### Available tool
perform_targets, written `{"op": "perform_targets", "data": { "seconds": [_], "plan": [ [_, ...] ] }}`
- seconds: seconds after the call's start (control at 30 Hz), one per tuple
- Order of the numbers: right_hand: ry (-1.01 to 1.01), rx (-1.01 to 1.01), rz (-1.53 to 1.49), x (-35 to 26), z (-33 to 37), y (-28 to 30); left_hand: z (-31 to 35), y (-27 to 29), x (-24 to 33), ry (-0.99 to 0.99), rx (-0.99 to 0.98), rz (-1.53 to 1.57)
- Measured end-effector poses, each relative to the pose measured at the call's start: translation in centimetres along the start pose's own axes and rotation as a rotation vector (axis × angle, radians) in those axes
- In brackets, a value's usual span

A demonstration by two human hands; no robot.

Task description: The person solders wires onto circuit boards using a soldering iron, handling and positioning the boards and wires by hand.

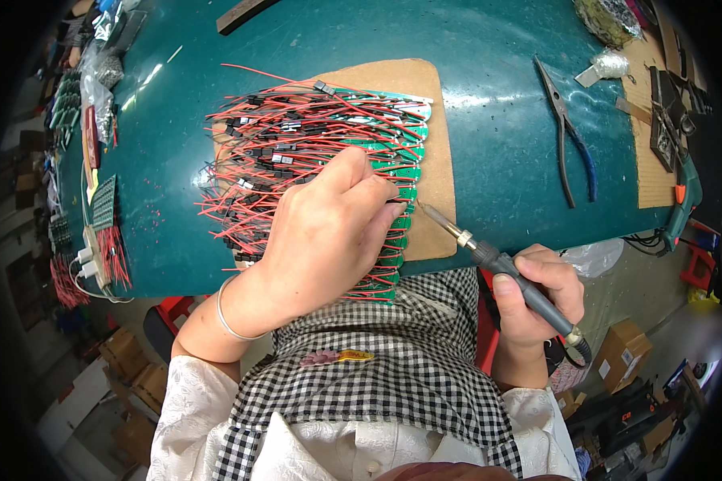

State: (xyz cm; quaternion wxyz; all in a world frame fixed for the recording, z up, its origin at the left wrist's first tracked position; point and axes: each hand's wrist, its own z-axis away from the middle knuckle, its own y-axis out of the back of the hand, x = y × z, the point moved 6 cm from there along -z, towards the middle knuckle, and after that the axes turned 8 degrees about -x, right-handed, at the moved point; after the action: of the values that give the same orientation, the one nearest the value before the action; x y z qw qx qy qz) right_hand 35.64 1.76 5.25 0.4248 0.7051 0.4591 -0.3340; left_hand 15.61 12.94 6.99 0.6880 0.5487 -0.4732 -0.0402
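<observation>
My right hand (544, 290) is closed around the dark handle of a soldering iron (501, 264). The iron's thin tip points up and left, close to the edge of a row of green circuit boards (410, 174). Many red and black wires (257, 172) with small black plugs run leftward from the boards. Over them lies my left hand (329, 220), thumb and forefinger pinched together near the board edge; what sits between the fingertips is too small to make out. A piece of brown cardboard (437, 160) lies under the boards.
Blue-handled pliers (565, 132) lie to the right on the green table (505, 48). A dark bar (245, 14) rests at the far edge. At far right are a green and orange tool (683, 200) and more cardboard (654, 172); at left, more wired boards (104, 204).
</observation>
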Motion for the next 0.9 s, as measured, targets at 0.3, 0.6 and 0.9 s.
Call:
{"op": "perform_targets", "data": {
  "seconds": [0.3,0.6,0.9],
  "plan": [
    [-0.029,0.083,-0.051,0.4,0.9,0.7,0.1,0.2,0.7,-0.129,0.058,0.047],
    [-0.032,0.062,-0.054,0.1,0.7,0.3,0.7,-1.0,1.0,-0.139,0.117,-0.092],
    [-0.017,0.049,-0.021,0.1,0.6,0.2,1.1,-1.1,1.3,-0.169,0.091,-0.163]
  ]
}}
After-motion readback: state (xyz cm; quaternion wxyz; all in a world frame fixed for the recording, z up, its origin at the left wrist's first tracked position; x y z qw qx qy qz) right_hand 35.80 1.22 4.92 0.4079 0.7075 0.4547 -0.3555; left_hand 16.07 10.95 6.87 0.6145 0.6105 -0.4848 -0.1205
